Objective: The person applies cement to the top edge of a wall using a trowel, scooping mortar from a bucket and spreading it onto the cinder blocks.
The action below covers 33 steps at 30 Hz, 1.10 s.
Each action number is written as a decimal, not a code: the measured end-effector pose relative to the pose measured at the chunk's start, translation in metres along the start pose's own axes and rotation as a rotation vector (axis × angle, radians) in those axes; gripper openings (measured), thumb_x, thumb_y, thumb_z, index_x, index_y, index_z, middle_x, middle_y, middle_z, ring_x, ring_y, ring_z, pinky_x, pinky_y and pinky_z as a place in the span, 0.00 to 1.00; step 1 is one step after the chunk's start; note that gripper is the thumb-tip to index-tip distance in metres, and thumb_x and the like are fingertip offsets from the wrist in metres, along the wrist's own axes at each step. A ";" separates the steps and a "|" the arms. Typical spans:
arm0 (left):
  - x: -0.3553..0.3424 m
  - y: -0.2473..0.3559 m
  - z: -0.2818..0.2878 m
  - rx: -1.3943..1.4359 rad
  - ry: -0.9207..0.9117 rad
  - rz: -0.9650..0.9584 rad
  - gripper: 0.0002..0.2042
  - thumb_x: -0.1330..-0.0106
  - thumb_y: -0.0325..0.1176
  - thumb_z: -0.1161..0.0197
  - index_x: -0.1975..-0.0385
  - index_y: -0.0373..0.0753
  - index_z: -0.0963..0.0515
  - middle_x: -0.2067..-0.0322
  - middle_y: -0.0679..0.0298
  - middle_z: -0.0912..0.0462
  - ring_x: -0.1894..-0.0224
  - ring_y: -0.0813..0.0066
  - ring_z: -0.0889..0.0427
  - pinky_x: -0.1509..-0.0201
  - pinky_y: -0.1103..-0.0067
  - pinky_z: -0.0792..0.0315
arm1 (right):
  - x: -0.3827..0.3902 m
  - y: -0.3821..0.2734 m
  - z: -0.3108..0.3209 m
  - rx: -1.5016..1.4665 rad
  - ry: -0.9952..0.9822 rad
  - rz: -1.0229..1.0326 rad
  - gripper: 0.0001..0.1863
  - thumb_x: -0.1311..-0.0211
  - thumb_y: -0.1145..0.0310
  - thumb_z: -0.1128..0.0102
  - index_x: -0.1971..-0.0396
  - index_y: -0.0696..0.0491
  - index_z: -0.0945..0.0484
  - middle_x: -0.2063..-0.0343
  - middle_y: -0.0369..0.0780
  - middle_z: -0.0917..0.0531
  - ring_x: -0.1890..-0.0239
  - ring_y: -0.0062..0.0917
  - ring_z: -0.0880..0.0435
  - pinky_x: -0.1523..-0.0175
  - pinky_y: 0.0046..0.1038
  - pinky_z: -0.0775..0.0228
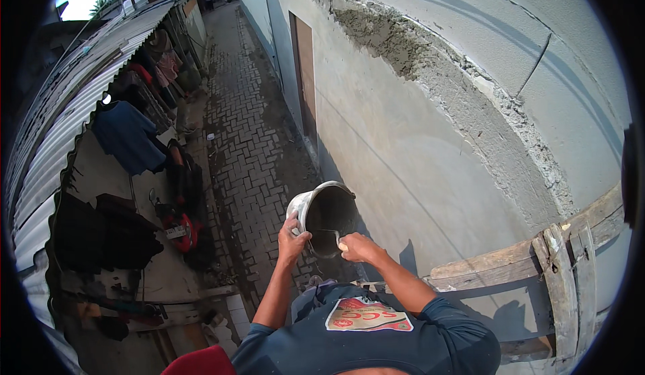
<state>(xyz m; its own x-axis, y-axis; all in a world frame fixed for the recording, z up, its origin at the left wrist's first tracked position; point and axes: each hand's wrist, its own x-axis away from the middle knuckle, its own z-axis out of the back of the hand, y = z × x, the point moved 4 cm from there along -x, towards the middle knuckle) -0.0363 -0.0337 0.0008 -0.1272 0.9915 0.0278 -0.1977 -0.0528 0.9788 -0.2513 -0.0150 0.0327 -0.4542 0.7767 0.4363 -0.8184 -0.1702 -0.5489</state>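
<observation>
A pale, cement-smeared bucket (297, 203) is tilted in front of my body, its mouth toward me and to the right. My left hand (293, 239) is closed on the bucket's left side near the rim. My right hand (361, 248) grips the light-coloured handle of a trowel (329, 231), whose thin metal neck reaches into the bucket's mouth. The blade is hard to make out against the dark inside, and so is whatever the bucket contains. To the right stands a smooth plastered wall (403, 153), with a darker patch of wet mortar (379, 39) along its upper band.
Wooden planks (484, 264) form a support at the lower right, against the wall. Below runs a paved alley (242, 119) with a brown door (304, 72) in the wall. On the left, a corrugated roof (74, 106) shelters hanging clothes (127, 136) and a red motorcycle (183, 232).
</observation>
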 end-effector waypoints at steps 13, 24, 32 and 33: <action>-0.004 0.051 0.035 0.030 -0.012 -0.111 0.09 0.58 0.24 0.35 0.80 0.29 0.29 0.35 0.45 0.36 0.42 0.62 0.25 0.52 0.76 0.26 | -0.020 -0.021 0.066 -0.005 0.472 -0.064 0.13 0.40 0.69 0.46 0.69 0.67 0.22 0.64 0.62 0.20 0.57 0.55 0.20 0.53 0.46 0.25; 0.002 0.107 0.065 -0.043 0.014 -0.333 0.12 0.57 0.22 0.35 0.86 0.34 0.35 0.38 0.40 0.33 0.52 0.72 0.21 0.63 0.80 0.27 | -0.046 0.004 0.062 -0.576 -0.147 -0.114 0.12 0.36 0.67 0.46 0.63 0.61 0.23 0.75 0.47 0.20 0.76 0.31 0.18 0.75 0.33 0.24; -0.001 0.050 0.068 0.279 0.037 -0.050 0.08 0.51 0.21 0.34 0.74 0.28 0.26 0.33 0.49 0.39 0.43 0.66 0.24 0.50 0.74 0.24 | -0.036 -0.012 0.004 -1.594 -0.644 0.019 0.14 0.31 0.62 0.47 0.56 0.58 0.26 0.74 0.38 0.25 0.83 0.15 0.30 0.84 0.17 0.37; 0.004 0.048 0.067 0.367 0.065 -0.064 0.10 0.50 0.20 0.34 0.68 0.26 0.24 0.34 0.50 0.39 0.44 0.66 0.24 0.47 0.72 0.24 | -0.030 -0.018 0.006 -1.556 -0.576 0.004 0.14 0.31 0.61 0.47 0.60 0.57 0.26 0.76 0.37 0.25 0.83 0.15 0.29 0.83 0.18 0.36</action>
<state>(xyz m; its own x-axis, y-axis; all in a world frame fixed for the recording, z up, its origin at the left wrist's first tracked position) 0.0190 -0.0240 0.0610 -0.1893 0.9812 -0.0376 0.1531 0.0673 0.9859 -0.2254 -0.0386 0.0334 -0.8072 0.4063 0.4282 0.1345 0.8329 -0.5368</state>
